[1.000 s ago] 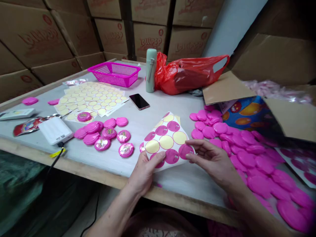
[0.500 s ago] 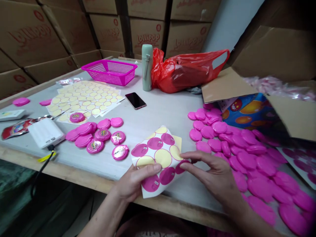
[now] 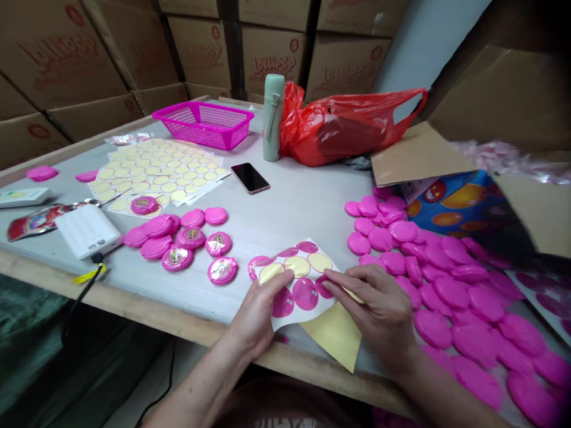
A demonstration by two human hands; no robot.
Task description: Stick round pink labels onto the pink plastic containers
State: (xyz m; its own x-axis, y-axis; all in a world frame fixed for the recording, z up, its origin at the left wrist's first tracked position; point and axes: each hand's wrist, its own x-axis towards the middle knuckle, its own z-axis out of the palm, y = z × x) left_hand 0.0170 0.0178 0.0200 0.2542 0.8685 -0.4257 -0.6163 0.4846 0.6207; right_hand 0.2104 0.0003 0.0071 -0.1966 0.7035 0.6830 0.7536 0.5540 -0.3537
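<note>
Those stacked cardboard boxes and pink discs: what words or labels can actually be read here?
"Lollipop": in red on the stacked cardboard boxes.
Printed labels on the round pink discs: too small to read.
Tiny print on the pink sticker sheet: too small to read.

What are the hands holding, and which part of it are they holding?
The left hand holds the sheet of round pink and cream stickers by its near left edge; the right hand pinches its right edge.
</note>
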